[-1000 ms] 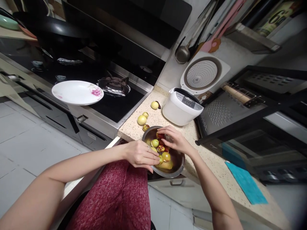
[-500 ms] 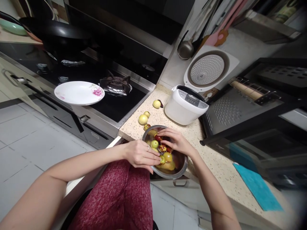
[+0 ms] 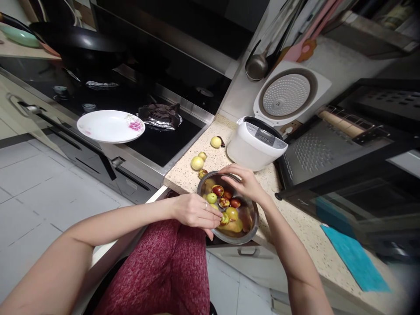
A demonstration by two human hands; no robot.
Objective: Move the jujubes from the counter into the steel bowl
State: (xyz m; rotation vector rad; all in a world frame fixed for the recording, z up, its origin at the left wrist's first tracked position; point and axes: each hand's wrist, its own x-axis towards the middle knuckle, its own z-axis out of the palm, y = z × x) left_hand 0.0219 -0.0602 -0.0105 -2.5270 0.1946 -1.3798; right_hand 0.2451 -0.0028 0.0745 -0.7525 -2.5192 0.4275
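A steel bowl (image 3: pixel 252 225) holds several jujubes, some green, others mottled or red-brown. My left hand (image 3: pixel 194 211) reaches over the bowl's near left rim with its fingers stretched out. Its fingertips touch or nearly touch a mottled green jujube (image 3: pixel 225 218), and its thumb is apart, outside the rim. Over the far right rim, my right hand (image 3: pixel 244 181) has its thumb and fingers spread, with nothing visible between them. A green jujube (image 3: pixel 211 198) and a red-brown jujube (image 3: pixel 217 190) lie between the hands.
Several jujubes (image 3: pixel 197 163) lie on the speckled counter (image 3: pixel 187 179) beyond the bowl. A white rice cooker (image 3: pixel 252 148) stands there with its lid raised. A flowered plate (image 3: pixel 110 127) rests at the stove's front edge. A blue cloth (image 3: pixel 356 258) lies at the right.
My right hand has drawn back from the red-brown jujubes to the bowl's far rim, uncovering them. My left hand stays nearly in place.
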